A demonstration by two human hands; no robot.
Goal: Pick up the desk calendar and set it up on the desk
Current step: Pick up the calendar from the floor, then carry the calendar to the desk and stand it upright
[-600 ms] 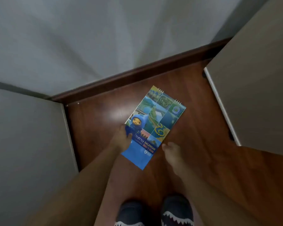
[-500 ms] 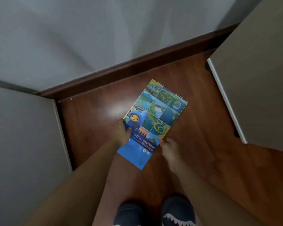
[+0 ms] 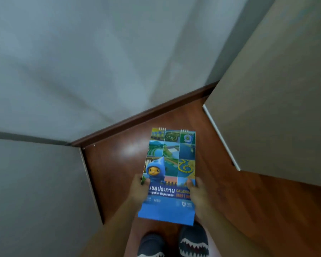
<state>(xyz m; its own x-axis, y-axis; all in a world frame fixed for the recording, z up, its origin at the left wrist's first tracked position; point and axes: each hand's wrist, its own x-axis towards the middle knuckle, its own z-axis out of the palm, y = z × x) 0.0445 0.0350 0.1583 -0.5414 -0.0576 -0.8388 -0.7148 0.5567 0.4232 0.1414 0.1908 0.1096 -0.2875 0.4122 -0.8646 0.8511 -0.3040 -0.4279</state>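
Desk calendar point(image 3: 170, 175): glossy printed card, wire spiral binding. Floor point(image 3: 239, 210): polished wood, reflective sheen. Wall point(image 3: 82, 62): smooth, matt.

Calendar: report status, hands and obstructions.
Left hand and right hand both grip the desk calendar, flat, held above the wooden floor. Nothing blocking.

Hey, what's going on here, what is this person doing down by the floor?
A person is holding a folded-flat desk calendar in both hands, the left hand on its left edge and the right hand on its right edge. It is held flat above the wooden floor, between two pale cabinet panels, with the person's slippers below. It is not set up yet.
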